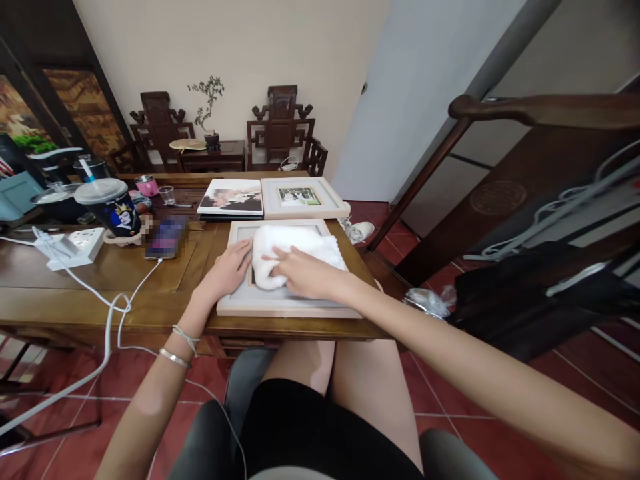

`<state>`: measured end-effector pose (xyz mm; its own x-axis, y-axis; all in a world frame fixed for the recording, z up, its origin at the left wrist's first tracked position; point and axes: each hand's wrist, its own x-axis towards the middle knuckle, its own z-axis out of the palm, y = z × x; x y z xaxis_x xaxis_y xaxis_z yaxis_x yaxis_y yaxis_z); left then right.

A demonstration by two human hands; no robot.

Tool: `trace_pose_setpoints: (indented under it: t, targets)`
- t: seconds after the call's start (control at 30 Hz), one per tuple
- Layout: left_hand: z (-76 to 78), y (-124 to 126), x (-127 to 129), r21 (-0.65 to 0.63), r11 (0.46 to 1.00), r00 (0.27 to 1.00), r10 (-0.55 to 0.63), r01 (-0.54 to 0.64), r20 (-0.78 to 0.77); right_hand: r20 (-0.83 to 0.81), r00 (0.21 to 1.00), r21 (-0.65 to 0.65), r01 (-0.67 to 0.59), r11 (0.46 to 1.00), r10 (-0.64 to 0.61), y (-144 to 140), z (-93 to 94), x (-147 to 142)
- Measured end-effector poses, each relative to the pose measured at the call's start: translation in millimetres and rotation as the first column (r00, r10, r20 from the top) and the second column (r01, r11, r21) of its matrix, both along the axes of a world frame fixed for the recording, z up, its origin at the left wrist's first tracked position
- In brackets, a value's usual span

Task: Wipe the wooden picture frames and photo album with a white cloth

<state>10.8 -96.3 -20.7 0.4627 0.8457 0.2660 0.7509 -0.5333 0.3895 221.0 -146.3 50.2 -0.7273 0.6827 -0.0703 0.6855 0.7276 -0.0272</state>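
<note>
on the picture frame [280,303], white cloth [295,250] under flat right fingers [280,257], left hand [227,270] spread beside

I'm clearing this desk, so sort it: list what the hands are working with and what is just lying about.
In use: white cloth under the right hand; nearest picture frame, steadied by the left hand.

Lying about: second frame, photo album, phone, lidded cup, power strip.
</note>
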Motion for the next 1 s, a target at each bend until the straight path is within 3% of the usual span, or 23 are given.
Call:
trace_pose_setpoints:
  t: [0.13,0.23,0.33,0.43,0.57,0.67,0.77,1.0]
  targets:
    - [1.4,-2.0,0.4,-0.016,1.000,1.000,0.006,-0.006,-0.004,-0.032,0.999,-0.186,-0.039,0.982,0.033,-33.3,18.4,12.6]
    - [1.2,-2.3,0.1,-0.028,1.000,1.000,0.011,-0.010,0.019,-0.095,0.995,-0.235,-0.038,0.971,0.016,-34.9,14.5,16.9]
    - [1.2,-1.9,-1.0,-0.015,1.000,0.996,0.007,-0.006,0.090,-0.103,0.995,-0.136,-0.010,0.991,-0.004,-16.7,-1.8,11.3]
    - [3.5,-2.2,-2.2,0.030,0.999,0.987,-0.037,0.033,0.158,-0.074,0.992,0.006,0.100,0.995,-0.099,14.3,-15.0,-3.9]
    - [9.7,-4.6,-2.4,0.038,0.999,0.979,-0.029,0.022,0.201,-0.040,0.984,0.092,0.179,0.980,-0.176,54.0,-17.8,-29.1]
    - [13.5,-6.8,-0.9,0.010,1.000,0.975,0.024,-0.027,0.222,-0.036,0.978,0.109,0.209,0.972,-0.206,63.8,-16.5,-44.4]
    - [15.6,-8.4,1.5,-0.020,0.999,0.966,0.036,-0.032,0.258,-0.064,0.981,0.071,0.186,0.980,-0.182,50.5,-15.0,-52.8]
    - [16.5,-10.1,5.2,-0.090,0.994,0.940,0.082,-0.055,0.331,0.005,1.000,-0.052,0.029,0.998,-0.029,-18.3,3.5,-42.0]
